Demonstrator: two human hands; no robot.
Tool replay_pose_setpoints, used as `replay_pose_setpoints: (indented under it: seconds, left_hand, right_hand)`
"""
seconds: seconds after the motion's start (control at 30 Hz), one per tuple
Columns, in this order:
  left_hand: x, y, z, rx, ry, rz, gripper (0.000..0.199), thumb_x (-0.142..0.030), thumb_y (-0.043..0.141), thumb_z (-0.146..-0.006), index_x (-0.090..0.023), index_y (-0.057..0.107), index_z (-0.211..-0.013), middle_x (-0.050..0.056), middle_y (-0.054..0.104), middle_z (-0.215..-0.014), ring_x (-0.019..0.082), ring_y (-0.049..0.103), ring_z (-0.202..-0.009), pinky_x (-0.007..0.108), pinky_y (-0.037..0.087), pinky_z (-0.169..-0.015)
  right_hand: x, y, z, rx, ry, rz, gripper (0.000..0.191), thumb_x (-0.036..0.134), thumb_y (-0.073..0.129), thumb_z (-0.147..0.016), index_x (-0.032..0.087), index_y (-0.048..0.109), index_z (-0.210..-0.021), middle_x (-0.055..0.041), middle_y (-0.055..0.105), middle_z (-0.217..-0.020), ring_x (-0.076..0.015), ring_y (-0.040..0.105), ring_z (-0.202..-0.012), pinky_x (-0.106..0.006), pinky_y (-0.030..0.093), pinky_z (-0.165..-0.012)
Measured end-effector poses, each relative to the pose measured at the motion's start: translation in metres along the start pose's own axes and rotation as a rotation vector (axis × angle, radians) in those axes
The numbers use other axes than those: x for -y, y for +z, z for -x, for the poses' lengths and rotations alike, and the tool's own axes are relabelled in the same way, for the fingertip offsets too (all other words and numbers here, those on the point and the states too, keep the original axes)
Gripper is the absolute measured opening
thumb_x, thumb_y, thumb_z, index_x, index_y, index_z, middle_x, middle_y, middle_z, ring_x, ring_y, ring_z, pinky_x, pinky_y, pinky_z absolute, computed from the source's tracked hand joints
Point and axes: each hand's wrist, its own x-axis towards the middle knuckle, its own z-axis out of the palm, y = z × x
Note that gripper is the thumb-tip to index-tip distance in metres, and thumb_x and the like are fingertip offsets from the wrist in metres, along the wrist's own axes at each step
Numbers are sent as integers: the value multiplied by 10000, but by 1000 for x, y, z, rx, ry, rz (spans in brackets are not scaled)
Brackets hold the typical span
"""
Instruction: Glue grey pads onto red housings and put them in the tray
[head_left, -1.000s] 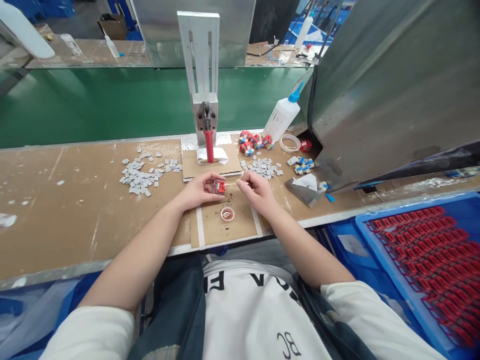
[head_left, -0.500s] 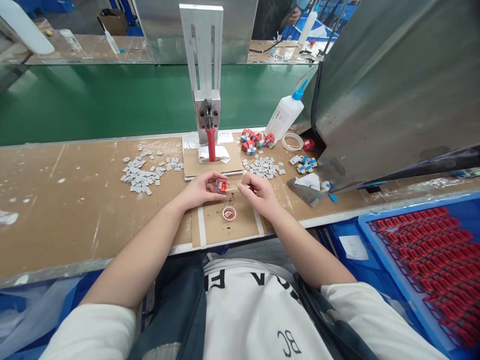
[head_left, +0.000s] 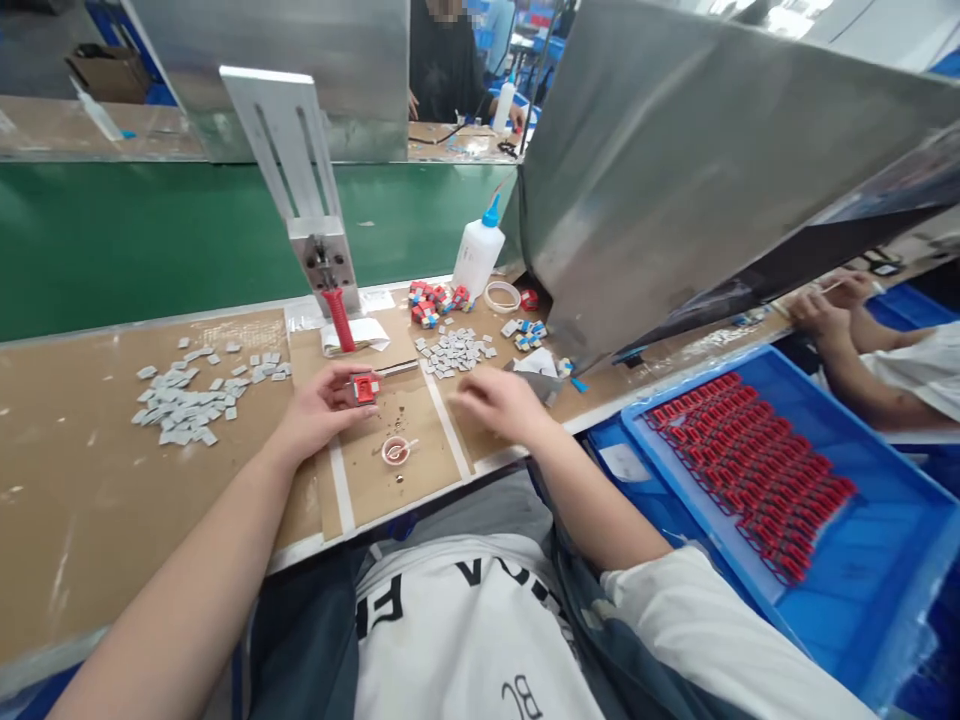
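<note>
My left hand (head_left: 324, 410) is closed round a small red plastic part (head_left: 365, 388) with a grey edge, its hollow side turned up. Below it on the cardboard stands a small clear cup (head_left: 395, 451) of reddish liquid, with a thin pale stick (head_left: 406, 446) leaning in it. My right hand (head_left: 499, 402) is over the board to the right, blurred by motion, and its fingers cannot be made out clearly. Just behind that hand lies a pile of small grey pieces (head_left: 456, 352).
More grey pieces (head_left: 184, 400) lie on the left. A press with a red handle (head_left: 339, 320) stands behind the board. At the back are red parts (head_left: 429, 303), a white bottle (head_left: 478, 255) and a tape roll (head_left: 502, 296). A blue bin (head_left: 885, 540) holds red parts; a co-worker's hands (head_left: 829, 305) are beyond.
The view has swung to the right. My right hand has let go of the stick, which now rests in the cup, and has moved right. My left hand still holds the red part.
</note>
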Motion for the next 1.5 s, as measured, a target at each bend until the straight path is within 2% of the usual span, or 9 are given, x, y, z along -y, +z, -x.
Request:
replay_pose_setpoints:
  seconds: [0.1,0.2,0.3,0.5,0.7,0.8,0.93,1.2,1.5]
  left_hand:
    - [-3,0,-1,-61,101,13,654,-444,1004,-649,-195,684,-1162,154,787,-1221,266,779,-1018,378,666,-865]
    - [-12,5,-1,-89,161,13,666,-439,1002,-658,-193,672,-1181,152,793,-1201,258,781,-994,363,676,-822]
    - [-28,13,1,-110,186,2,675,-442,968,-721,-198,665,-1272,153,788,-1227,244,776,-985,333,675,-769]
    - [-45,29,-2,-124,226,-52,637,-425,971,-722,-205,695,-1252,150,741,-1351,234,764,-1024,354,674,-864]
    - [-23,35,-6,-96,197,108,578,-374,967,-729,-194,700,-1209,145,737,-1330,204,750,-979,321,665,-820]
    - [-11,31,-4,-30,165,168,600,-342,993,-686,-195,721,-1200,130,765,-1228,212,749,-960,315,656,-803]
    - [-2,26,-1,71,171,276,643,-405,1016,-652,-188,752,-1197,116,773,-1102,195,724,-876,276,611,-740]
    - [5,32,4,170,65,341,902,-890,449,-924,-113,742,-1278,66,642,-790,130,503,-609,251,384,-537]
    - [0,36,6,35,-67,185,946,-987,425,-835,-179,777,-1181,59,684,-806,203,600,-708,333,521,-661]
  right_hand:
    - [-51,-34,-11,-231,244,235,256,342,527,-1089,198,738,-1106,-104,737,-1119,-230,663,-1005,-297,422,-801]
    - [-86,-50,-22,-151,388,439,292,286,497,-1082,177,739,-1203,-152,701,-1226,-256,672,-1018,-317,445,-799]
    - [-98,-46,-27,-21,375,494,304,294,499,-1082,157,750,-1185,-170,684,-1222,-250,675,-992,-317,463,-808]
    - [-108,-34,-25,-96,257,351,240,190,608,-1002,145,734,-1201,-170,712,-1236,-279,658,-1128,-356,492,-964]
    - [-93,-26,-26,-318,227,-617,363,358,825,-840,202,749,-1159,-62,742,-1013,-178,626,-819,-330,542,-805]
    - [-61,-13,-25,-203,153,-1191,564,508,923,-738,259,750,-1215,-14,715,-928,-121,581,-702,-262,520,-659]
    - [-19,6,-28,-32,33,-1450,535,519,999,-649,276,779,-1072,-5,723,-925,-90,579,-645,-244,545,-613]
    - [40,0,-35,-138,-331,-931,298,393,889,-858,262,793,-1109,-66,736,-1088,-174,705,-901,-311,631,-749]
    - [63,-8,-45,-148,-685,-238,317,326,692,-1026,316,728,-1341,-87,749,-1102,-239,694,-1009,-418,596,-891]
